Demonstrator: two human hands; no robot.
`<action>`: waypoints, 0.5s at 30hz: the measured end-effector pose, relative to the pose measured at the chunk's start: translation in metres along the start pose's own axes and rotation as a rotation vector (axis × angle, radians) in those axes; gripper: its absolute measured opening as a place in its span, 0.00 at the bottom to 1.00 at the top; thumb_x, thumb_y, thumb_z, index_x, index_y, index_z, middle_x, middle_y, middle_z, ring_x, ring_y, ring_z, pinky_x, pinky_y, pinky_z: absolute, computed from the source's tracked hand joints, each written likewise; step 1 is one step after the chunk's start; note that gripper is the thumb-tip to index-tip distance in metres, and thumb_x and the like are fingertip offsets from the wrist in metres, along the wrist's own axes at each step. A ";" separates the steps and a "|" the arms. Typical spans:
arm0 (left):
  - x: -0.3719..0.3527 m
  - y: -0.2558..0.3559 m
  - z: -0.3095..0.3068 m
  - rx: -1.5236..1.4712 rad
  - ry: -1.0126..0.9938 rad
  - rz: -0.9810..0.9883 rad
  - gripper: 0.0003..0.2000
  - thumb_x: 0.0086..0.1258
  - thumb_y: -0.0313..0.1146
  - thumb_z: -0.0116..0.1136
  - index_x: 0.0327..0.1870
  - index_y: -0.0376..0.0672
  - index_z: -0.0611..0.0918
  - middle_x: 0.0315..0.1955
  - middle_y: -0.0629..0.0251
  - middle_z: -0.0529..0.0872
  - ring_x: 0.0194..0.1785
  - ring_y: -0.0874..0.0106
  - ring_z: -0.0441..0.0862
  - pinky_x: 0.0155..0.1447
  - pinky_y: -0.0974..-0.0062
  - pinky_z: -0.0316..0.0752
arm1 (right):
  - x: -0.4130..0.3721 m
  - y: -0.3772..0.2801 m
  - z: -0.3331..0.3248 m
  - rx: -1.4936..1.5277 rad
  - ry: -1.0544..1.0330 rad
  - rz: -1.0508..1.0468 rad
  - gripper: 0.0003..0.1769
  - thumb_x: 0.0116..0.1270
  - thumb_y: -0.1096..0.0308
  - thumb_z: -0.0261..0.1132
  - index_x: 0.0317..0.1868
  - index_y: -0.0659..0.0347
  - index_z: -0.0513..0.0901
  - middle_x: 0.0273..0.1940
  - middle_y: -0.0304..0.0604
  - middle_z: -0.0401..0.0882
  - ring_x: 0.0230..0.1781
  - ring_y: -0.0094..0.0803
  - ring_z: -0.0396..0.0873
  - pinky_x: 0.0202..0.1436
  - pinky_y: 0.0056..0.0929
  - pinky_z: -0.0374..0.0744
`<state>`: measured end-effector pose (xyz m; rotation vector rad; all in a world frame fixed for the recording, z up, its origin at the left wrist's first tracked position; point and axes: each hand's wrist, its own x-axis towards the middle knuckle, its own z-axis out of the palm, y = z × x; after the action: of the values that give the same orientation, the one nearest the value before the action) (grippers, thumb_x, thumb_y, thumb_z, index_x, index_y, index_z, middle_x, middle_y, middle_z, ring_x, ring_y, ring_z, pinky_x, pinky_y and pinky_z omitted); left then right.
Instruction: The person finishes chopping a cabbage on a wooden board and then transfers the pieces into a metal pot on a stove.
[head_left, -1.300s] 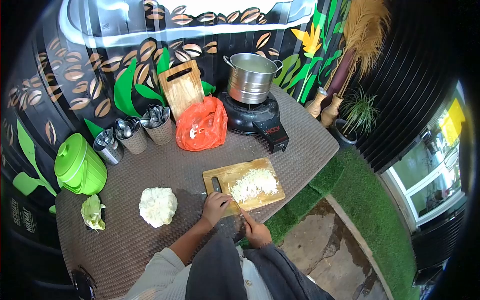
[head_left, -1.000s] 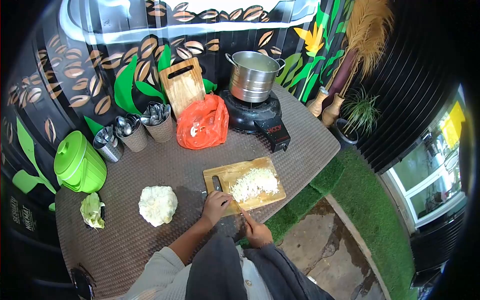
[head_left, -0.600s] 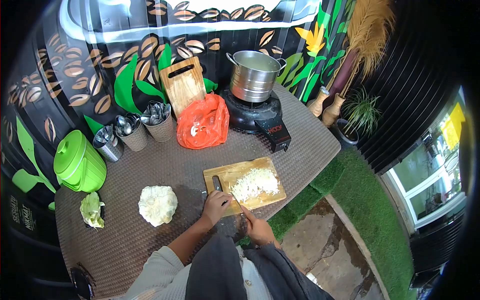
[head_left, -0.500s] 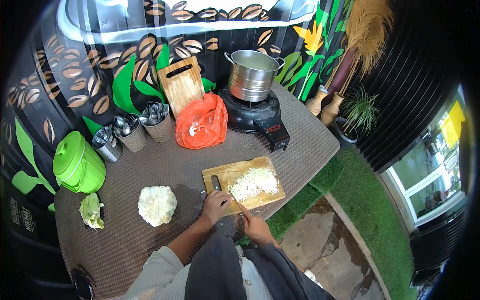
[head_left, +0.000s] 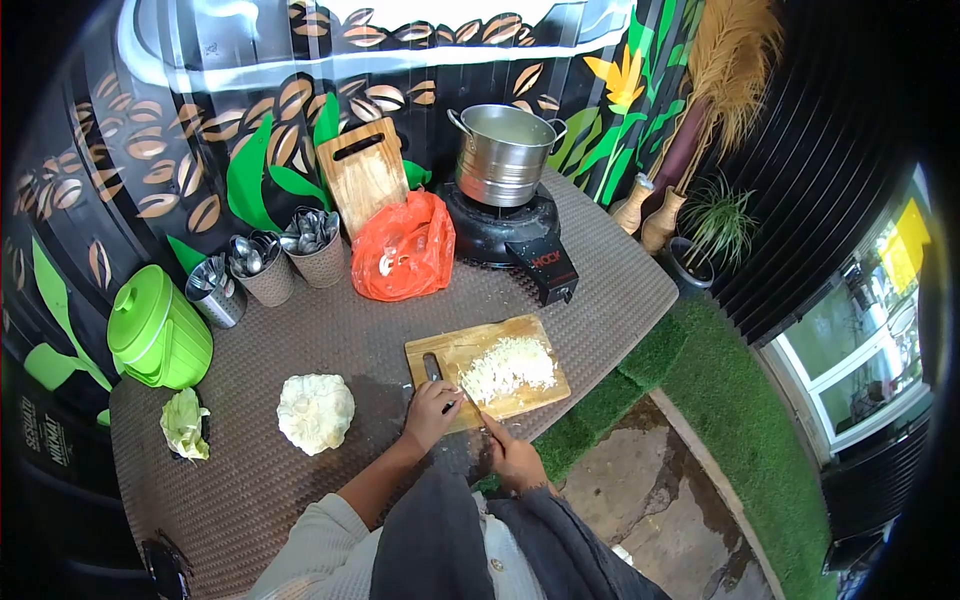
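Note:
My right hand point(head_left: 518, 463) is wrapped round the handle of a knife point(head_left: 488, 419), its blade on the near part of a wooden cutting board point(head_left: 500, 336). Beside the blade, my left hand point(head_left: 432, 412) presses down with bent fingers near the board's handle slot. Whatever lies beneath those fingers is mostly hidden. A heap of finely chopped pale cabbage point(head_left: 508, 367) covers the board's right half. To the left of my left hand, a pale cabbage head point(head_left: 315, 413) rests on the brown woven-look table point(head_left: 370, 345).
A pot point(head_left: 505, 165) stands on a black portable stove point(head_left: 500, 228). Left of it are a red plastic bag point(head_left: 404, 248), an upright second board point(head_left: 365, 175), cups of cutlery point(head_left: 262, 272) and a green lidded bucket point(head_left: 160, 325). A loose leaf point(head_left: 185, 423) lies at left.
Both hands and the knife stay at almost the same place on the board. The view has shifted very slightly.

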<state>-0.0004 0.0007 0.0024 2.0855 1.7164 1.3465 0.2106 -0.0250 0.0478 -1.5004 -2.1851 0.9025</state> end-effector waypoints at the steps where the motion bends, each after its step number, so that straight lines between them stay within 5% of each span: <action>1: 0.000 0.000 0.000 -0.002 0.006 -0.002 0.04 0.61 0.26 0.69 0.35 0.39 0.87 0.40 0.64 0.86 0.47 0.63 0.81 0.53 0.66 0.76 | 0.004 -0.005 -0.006 -0.005 -0.023 0.005 0.30 0.72 0.65 0.57 0.74 0.35 0.69 0.28 0.63 0.80 0.28 0.60 0.81 0.35 0.51 0.78; 6: -0.001 -0.001 0.001 -0.001 0.040 -0.002 0.05 0.59 0.26 0.70 0.35 0.40 0.87 0.37 0.66 0.87 0.45 0.63 0.82 0.53 0.66 0.76 | 0.016 -0.001 -0.001 -0.026 -0.038 -0.016 0.30 0.72 0.66 0.57 0.74 0.36 0.69 0.30 0.64 0.81 0.31 0.61 0.81 0.38 0.50 0.79; 8: -0.002 -0.001 0.002 0.024 0.059 0.003 0.05 0.58 0.27 0.71 0.34 0.41 0.87 0.35 0.67 0.87 0.43 0.63 0.82 0.52 0.65 0.76 | 0.016 0.009 0.002 0.153 -0.048 -0.023 0.32 0.73 0.63 0.57 0.75 0.27 0.65 0.29 0.62 0.82 0.30 0.58 0.82 0.39 0.52 0.80; 15: -0.001 0.002 0.000 0.055 0.073 -0.006 0.05 0.58 0.28 0.72 0.33 0.43 0.87 0.34 0.70 0.88 0.43 0.65 0.83 0.50 0.66 0.75 | 0.004 -0.003 -0.007 0.034 -0.029 -0.006 0.32 0.72 0.67 0.58 0.75 0.34 0.66 0.30 0.63 0.81 0.30 0.60 0.81 0.37 0.48 0.79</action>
<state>0.0009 -0.0004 0.0032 2.0831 1.8068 1.4064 0.2108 -0.0200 0.0544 -1.4732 -2.1820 0.9608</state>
